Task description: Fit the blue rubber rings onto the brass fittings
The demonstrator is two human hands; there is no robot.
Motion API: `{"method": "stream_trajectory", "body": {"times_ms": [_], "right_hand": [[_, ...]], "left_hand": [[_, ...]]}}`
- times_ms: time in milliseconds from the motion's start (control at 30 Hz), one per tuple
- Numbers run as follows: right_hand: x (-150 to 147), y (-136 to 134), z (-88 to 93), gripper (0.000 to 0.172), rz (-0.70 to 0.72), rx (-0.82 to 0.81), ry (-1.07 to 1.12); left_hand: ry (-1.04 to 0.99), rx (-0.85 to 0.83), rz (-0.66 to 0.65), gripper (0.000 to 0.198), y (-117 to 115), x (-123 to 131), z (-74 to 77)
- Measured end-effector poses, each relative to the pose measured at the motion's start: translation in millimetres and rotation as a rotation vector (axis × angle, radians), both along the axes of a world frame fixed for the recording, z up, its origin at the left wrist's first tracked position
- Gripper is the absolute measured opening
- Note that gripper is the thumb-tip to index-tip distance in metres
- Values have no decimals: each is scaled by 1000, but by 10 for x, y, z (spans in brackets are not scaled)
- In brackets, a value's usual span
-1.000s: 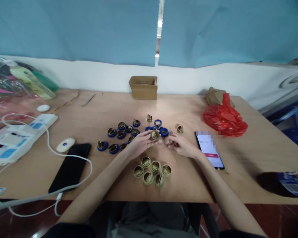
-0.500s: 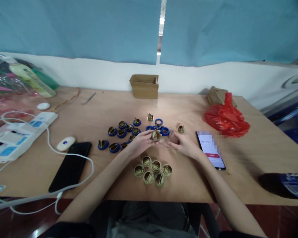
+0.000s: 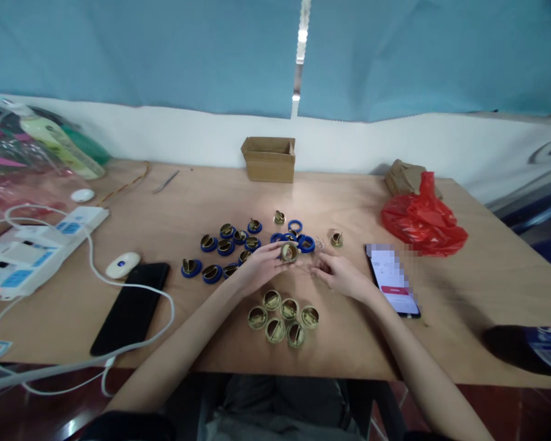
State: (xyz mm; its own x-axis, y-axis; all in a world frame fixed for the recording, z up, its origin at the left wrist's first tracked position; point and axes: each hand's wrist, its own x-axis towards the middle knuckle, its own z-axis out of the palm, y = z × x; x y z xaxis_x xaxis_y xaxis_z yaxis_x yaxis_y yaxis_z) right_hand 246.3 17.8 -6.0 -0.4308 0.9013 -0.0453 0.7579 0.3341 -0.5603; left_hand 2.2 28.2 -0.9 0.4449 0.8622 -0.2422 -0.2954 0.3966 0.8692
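Note:
My left hand (image 3: pixel 261 268) grips a round brass-coloured cup-shaped piece (image 3: pixel 289 252) between thumb and fingers, its hollow side towards me. To its right, my right hand (image 3: pixel 342 274) is low over the table with its fingers drawn together. Thin wiry bits (image 3: pixel 320 246) lie at its fingertips, and what it pinches, if anything, is too small to make out. Just beyond the held piece is a cluster of blue rings (image 3: pixel 306 244). Several similar brass pieces (image 3: pixel 275 329) sit grouped nearer me. Left of my left hand, others (image 3: pixel 212 274) are set in blue rings.
Two single brass pieces (image 3: pixel 336 238) (image 3: pixel 279 217) stand farther back. A lit phone (image 3: pixel 392 278) is by my right forearm, a dark phone (image 3: pixel 131 306) and white cable at left. A cardboard box (image 3: pixel 270 165), red bag (image 3: pixel 422 220), power strip (image 3: pixel 41 251) and bottle (image 3: pixel 528 349) are around.
My right hand has shifted slightly, its fingers drawn closer together by the wiry bits. My left hand keeps the brass piece in nearly the same place. The view has moved a little.

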Motion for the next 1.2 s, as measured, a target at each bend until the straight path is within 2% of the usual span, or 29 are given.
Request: {"method": "stream_trajectory", "body": {"times_ms": [67, 167, 267, 333, 433, 567, 700, 933, 1067, 1200], "right_hand": [[-1, 5, 30, 25, 11, -25, 54], [-49, -5, 126, 31, -19, -106, 273], [-133, -51, 242, 35, -79, -229, 555], [-192, -94, 285, 35, -68, -278, 726], [-271, -143, 269, 33, -38, -381, 947], [-341, -151, 187, 35, -109, -558, 1115], [-354, -130, 150, 35, -154, -646, 1135], [-324, -134, 140, 32, -189, -606, 1026], [-330, -136, 159, 31, -111, -549, 1007], [-366, -166, 195, 28, -10, -388, 919]], "left_hand": [[-56, -11, -11, 24, -7, -5, -10], [-138, -10, -15, 18, -22, -4, -20], [-131, 22, -23, 27, -44, 9, -31], [-114, 52, -35, 36, -64, 24, -37], [-72, 86, -67, 43, -93, 49, -35], [-31, 99, -125, 47, -118, 80, -30], [-12, 92, -115, 47, -132, 98, -36], [29, 132, -129, 41, -144, 106, -35], [43, 153, -129, 39, -148, 105, -50], [26, 199, -114, 36, -151, 86, -60]]}}
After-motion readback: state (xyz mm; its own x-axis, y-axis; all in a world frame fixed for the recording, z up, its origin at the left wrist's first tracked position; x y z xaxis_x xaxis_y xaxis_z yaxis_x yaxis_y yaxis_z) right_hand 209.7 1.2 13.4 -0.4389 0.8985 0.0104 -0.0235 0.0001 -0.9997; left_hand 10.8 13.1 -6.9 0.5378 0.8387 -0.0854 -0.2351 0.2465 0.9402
